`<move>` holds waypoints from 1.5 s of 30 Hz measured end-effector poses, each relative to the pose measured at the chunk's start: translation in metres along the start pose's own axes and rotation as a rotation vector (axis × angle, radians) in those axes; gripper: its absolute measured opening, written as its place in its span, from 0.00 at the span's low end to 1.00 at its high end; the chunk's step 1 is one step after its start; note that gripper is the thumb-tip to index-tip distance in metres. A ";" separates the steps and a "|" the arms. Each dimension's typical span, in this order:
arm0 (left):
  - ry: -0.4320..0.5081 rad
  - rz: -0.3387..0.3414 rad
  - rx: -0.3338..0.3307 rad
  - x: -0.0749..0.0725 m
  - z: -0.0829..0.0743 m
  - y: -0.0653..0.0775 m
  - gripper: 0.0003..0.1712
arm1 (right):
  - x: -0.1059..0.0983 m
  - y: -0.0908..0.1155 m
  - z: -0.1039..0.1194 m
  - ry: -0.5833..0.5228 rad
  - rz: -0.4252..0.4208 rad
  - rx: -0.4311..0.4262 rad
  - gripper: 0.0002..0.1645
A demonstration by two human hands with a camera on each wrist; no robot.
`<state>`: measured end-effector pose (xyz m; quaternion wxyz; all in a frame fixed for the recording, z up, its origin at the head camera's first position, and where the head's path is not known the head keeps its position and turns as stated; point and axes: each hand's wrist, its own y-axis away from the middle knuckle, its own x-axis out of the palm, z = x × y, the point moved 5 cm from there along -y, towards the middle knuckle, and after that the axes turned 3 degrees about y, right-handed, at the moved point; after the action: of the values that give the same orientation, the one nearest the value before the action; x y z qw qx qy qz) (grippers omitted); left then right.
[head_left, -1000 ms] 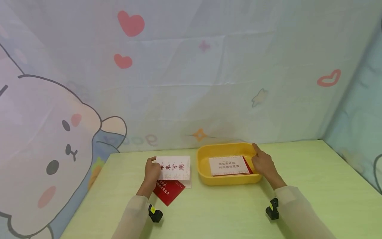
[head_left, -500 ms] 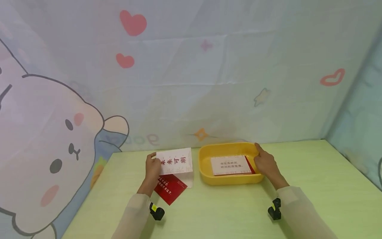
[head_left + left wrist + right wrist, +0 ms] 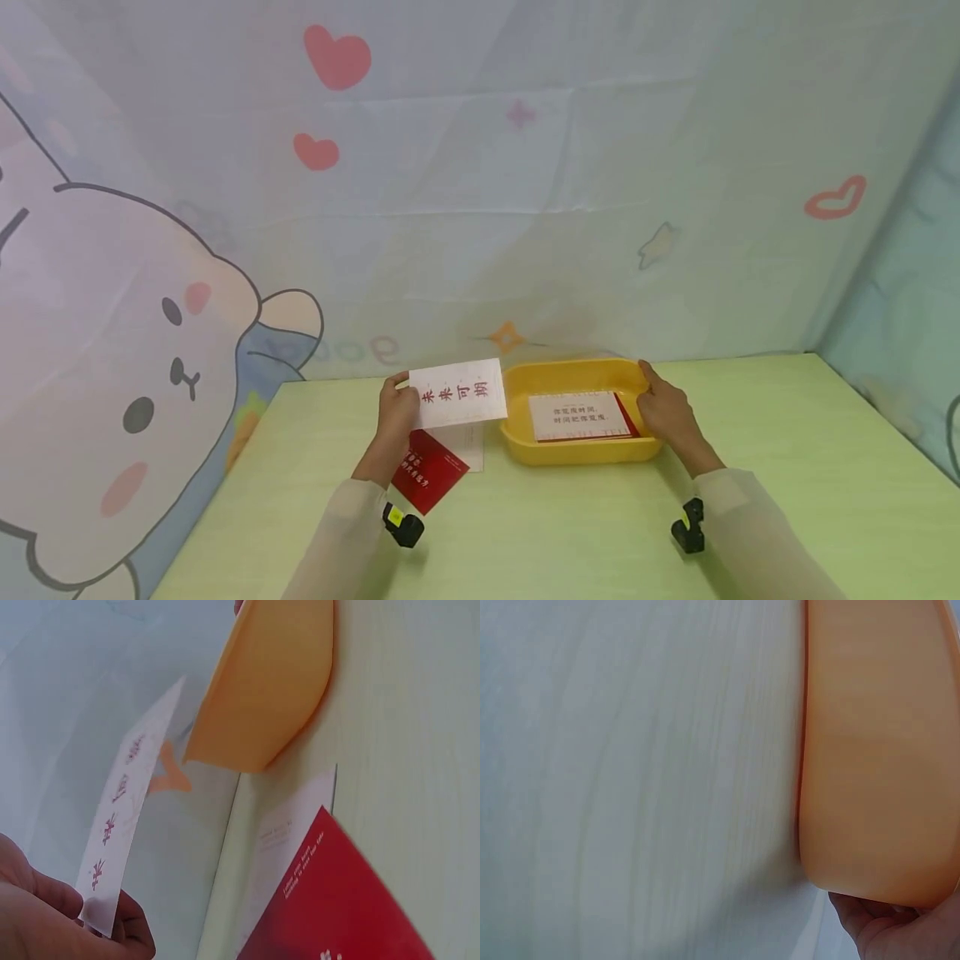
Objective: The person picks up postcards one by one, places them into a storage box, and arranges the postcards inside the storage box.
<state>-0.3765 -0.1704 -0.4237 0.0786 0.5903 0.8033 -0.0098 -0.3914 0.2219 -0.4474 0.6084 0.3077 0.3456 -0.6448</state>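
My left hand (image 3: 397, 410) pinches the left end of a white card (image 3: 459, 393) with large red characters, raised above the table. Its right end overlaps the near-left rim of a yellow tray (image 3: 581, 452) in the head view. In the left wrist view, thumb and fingers grip the card (image 3: 124, 802) from both sides. My right hand (image 3: 667, 410) holds the tray's right end, thumb at the rim and fingers against the outer wall. Inside the tray lies a white card (image 3: 579, 417) with dark print, over a red one (image 3: 628, 415) that shows at its edge.
Below the raised card, a red card (image 3: 430, 475) with white writing lies slantwise on the table (image 3: 555, 533), partly covering another white card (image 3: 472, 450). A printed cloth backdrop (image 3: 480, 208) stands behind the table's far edge. Black wrist cameras sit at both cuffs.
My left hand has lifted the white card off the cards beneath and carried it up and to the right, toward the tray. The right hand keeps its hold on the tray.
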 end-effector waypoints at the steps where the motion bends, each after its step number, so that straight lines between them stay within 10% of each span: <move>1: 0.000 0.005 0.002 0.002 -0.001 0.001 0.30 | 0.000 0.000 0.000 0.001 -0.001 -0.001 0.37; 45: -0.049 0.365 0.099 0.092 -0.014 0.023 0.28 | -0.002 0.004 0.004 -0.002 -0.001 0.002 0.37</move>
<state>-0.3826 -0.0750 -0.4206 0.0695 0.7289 0.6793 -0.0492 -0.3874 0.2196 -0.4432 0.6080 0.3077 0.3446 -0.6457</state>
